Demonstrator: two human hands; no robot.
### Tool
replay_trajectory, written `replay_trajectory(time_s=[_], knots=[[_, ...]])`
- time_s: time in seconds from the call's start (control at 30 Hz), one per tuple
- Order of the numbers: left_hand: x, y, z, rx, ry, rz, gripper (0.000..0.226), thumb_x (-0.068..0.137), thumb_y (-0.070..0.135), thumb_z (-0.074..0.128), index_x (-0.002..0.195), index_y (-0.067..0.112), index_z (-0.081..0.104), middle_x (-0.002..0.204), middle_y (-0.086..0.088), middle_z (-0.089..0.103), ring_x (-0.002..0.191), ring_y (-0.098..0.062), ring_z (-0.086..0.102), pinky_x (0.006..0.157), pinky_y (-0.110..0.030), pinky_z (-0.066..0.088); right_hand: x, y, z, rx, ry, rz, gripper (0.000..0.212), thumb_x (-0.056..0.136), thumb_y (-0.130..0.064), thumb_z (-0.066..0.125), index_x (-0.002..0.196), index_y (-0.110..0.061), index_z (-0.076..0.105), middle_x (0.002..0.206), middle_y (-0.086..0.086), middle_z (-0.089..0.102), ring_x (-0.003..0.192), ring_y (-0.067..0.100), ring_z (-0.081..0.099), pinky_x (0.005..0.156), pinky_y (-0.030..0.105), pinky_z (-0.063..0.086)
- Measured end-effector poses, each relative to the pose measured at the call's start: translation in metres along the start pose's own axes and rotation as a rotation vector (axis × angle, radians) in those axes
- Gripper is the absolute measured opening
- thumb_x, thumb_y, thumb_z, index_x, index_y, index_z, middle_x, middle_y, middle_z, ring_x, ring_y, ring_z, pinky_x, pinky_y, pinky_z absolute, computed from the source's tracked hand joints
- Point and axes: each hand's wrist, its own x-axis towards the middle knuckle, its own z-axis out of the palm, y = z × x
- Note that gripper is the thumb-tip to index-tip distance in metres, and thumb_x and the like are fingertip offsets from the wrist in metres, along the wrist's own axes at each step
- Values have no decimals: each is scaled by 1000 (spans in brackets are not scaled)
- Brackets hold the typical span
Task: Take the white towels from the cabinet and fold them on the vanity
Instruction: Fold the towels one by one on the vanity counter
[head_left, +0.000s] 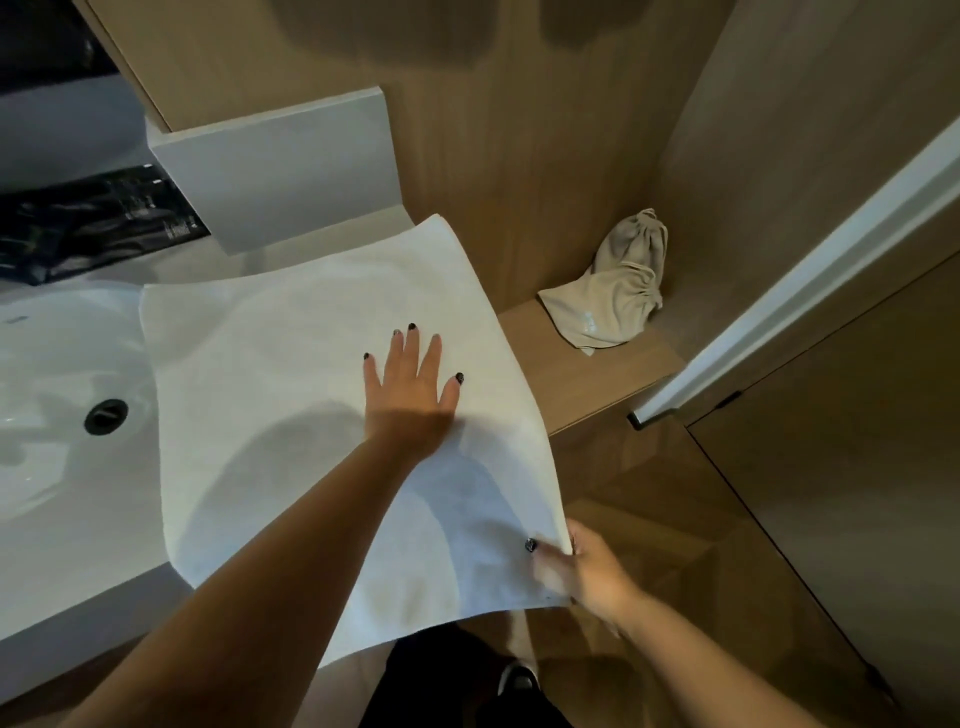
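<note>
A white towel (311, 415) is spread over the right part of the white tabletop (67, 587), with its left edge lying just past the rim of the sink (57, 374) and its right side hanging out beyond the tabletop's edge. The left hand (413, 387) is laid flat on the middle of the towel, fingers straight and fanned apart, palm pressed down onto the cloth; dark polish is seen on the nails. The near right corner of the towel is pinched by the right hand (576, 569), with the thumb on top of the cloth and the other fingers curled beneath it, so that this corner is held off the tabletop. A dark round drain (106, 416) is set in the bottom of the sink. Behind the towel a pale box-shaped block (275, 166) stands on the tabletop against the wooden wall (519, 130). To the right, on a lower wooden shelf (582, 374), a beige drawstring bag (613, 291) is slumped in the corner, well apart from the towel. A white-edged door (810, 291) stands open at the right. Dark packaging (98, 218) is seen at the far left, beside the block.
</note>
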Motion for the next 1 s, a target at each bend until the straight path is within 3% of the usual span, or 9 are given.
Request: replay_trajectory(time_s=[0.13,0.2,0.3,0.43,0.57,0.7,0.83,0.9,1.0], knots=[[-68,-5,-1,-274,179,-26,57,99,19,50,152,5,33,160,-18,26,150,-31,20,121,-47,13,-17,-5,12,-4,-85,-40,23,98,-20,58,115,-6,53,77,16,72,52,28,65,39,26,46],[-114,-9,8,-329,259,-69,57,93,8,59,147,-1,41,156,-23,31,147,-37,26,119,-51,19,-24,-8,15,-5,-73,-26,20,99,-23,57,114,-10,55,75,13,72,49,26,63,41,27,44],[-174,-18,25,-450,272,-254,64,96,13,58,153,5,30,163,-16,15,152,-30,10,121,-46,8,-33,-14,18,4,-52,-15,21,99,-22,56,116,-10,59,84,14,72,52,24,62,44,29,44],[-231,-30,43,-575,229,-664,75,99,26,54,157,5,12,165,-19,2,153,-30,-1,123,-43,6,-47,-23,17,33,-55,-60,20,99,-22,56,110,-7,63,92,20,71,59,24,55,47,29,33],[-265,-29,49,-783,248,-1129,78,93,27,64,152,-4,22,156,-30,20,144,-44,21,120,-50,18,-57,-32,13,81,-73,-54,20,99,-19,56,107,-4,65,92,18,70,47,15,46,38,22,33],[-277,-39,48,-1223,295,-1584,82,91,35,66,151,2,22,154,-24,26,137,-43,34,112,-51,32,-58,-38,12,62,-70,-60,22,100,-20,54,109,-2,62,91,18,66,40,11,40,36,22,28],[-291,-60,52,-1971,459,-1441,40,97,19,63,132,4,51,133,-16,58,111,-30,60,100,-41,48,-57,-41,10,72,-61,-45,22,99,-21,57,110,-3,62,74,10,66,39,12,38,34,22,27],[-295,-69,47,-2036,459,-1394,29,97,11,62,125,4,57,121,-13,65,94,-22,64,93,-34,49,-56,-39,10,72,-52,-38,23,99,-21,57,110,-2,63,68,8,66,40,12,39,34,23,27],[-296,-78,40,-1983,420,-1410,31,93,5,65,124,3,61,100,-10,65,67,-12,49,67,-24,44,-59,-37,5,67,-33,-6,24,98,-22,58,111,-3,64,83,12,71,52,16,48,39,23,33]])
